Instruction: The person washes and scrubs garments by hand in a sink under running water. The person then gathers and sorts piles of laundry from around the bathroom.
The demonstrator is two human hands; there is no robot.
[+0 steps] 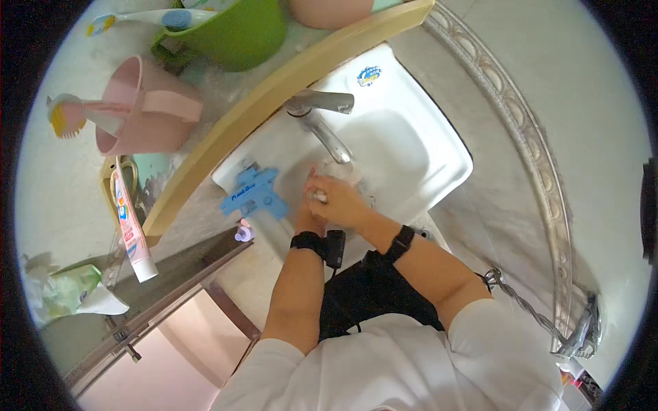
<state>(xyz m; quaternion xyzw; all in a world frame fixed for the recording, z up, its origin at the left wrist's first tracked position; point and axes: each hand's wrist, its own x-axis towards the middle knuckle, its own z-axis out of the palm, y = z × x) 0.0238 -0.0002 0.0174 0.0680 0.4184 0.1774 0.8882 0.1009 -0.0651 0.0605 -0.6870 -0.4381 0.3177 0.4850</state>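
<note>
Below the faucet (331, 140), my two hands are pressed together over the white sink (439, 147). My right hand (343, 202) lies across the left one, its fingers curled closed. A small white patch (319, 196) shows at its fingers; whether it is soap or foam I cannot make out. Much of my left hand (310, 209) is covered by the right, with a fingertip showing at the top. To the left of my hands, a blue soap dish (255, 194) rests on the sink's rim. Both wrists wear black bands.
On the yellow-edged shelf (274, 96) at upper left stand a green cup (240, 41) and a pink cup (147, 113), both with toothbrushes. A toothpaste tube (131, 226) leans near its edge. At right hang a shower hose (528, 308) and showerhead (582, 329).
</note>
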